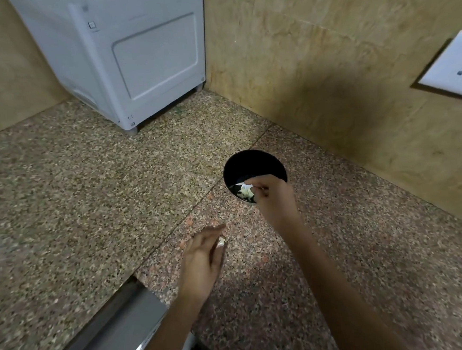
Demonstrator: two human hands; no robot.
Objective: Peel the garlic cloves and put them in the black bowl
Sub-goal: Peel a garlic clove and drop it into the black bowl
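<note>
- Step in hand: delivery to the black bowl (251, 163). Your right hand (274, 199) hangs over its near rim, fingers curled and pinching a pale garlic piece (245, 186). Blur hides whether this is a bare clove or a scrap of skin.
- Bowl contents: a small heap of peeled garlic (244, 194) lies on the bowl floor, directly under your right fingertips. The task therefore appears to be partly done.
- Your left hand (203, 262) is low over the tabletop (88, 200), well short of the bowl, with fingers extended. A second clove (220, 242) shows at their tips. You cannot tell from this view whether it is pinched against the hidden thumb or merely lying beside the hand.
- Next move, as a judgement: let the pinched piece go inside the rim, not on it. Then bring both hands together on the second clove, since stripping thin skin needs a fingernail on one end.
- Materials: the bowl is round, deep, smooth and glossy black. The garlic is off-white, small and irregular, and likely slippery once bare.
- The tabletop is speckled polished granite, brown-grey turning pinkish at a seam near the bowl.
- Surroundings: a white plastic appliance (132, 58) stands in the corner. The beige marbled wall (310, 44) carries a white socket plate (453, 69).
</note>
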